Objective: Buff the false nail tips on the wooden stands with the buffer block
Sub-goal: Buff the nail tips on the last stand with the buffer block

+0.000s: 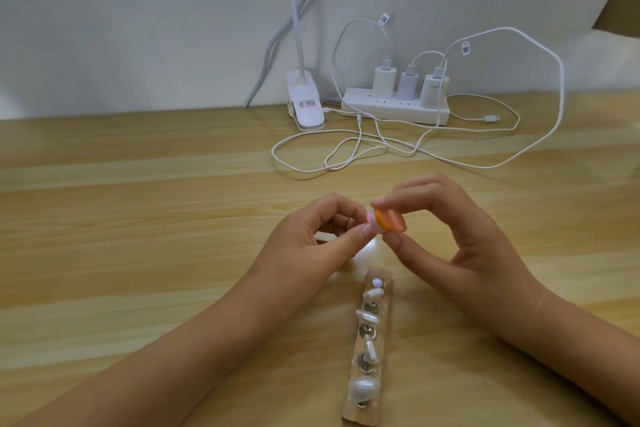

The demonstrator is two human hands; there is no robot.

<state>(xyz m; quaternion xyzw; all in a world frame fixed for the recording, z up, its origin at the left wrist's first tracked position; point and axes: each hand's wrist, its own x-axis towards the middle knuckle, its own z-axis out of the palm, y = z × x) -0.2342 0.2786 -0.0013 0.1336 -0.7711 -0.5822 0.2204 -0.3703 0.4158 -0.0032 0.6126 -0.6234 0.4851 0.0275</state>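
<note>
The right hand pinches the orange buffer block between thumb and fingertips above the table, and the left hand pinches a small pink-white piece against the block's left end. The wooden stand with pearly nail tips lies nearer the person, between the forearms, apart from both hands; bare tabletop extends leftward, while cables and a power strip occupy the far edge. The pinched piece is mostly covered by fingers and too small to identify
</note>
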